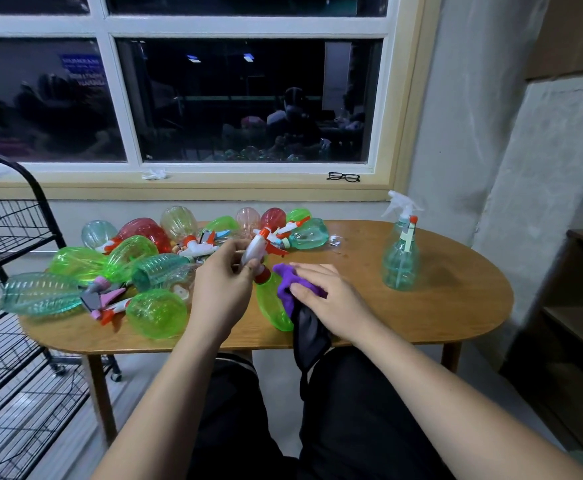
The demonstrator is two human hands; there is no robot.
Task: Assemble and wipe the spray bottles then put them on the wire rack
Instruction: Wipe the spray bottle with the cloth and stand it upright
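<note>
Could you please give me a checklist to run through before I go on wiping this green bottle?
1. Spray head on the green bottle: ok, its orange collar sits at the neck; how tightly, cannot tell.
2. Left hand grips the spray head: ok.
3. Right hand holds the purple cloth against the bottle: ok.
4. Bottle wiped all round: cannot tell.
5. Wire rack stands left of the table: ok.
6. Room around the left hand: not ok, the loose bottles lie close beside it and could be knocked.
</note>
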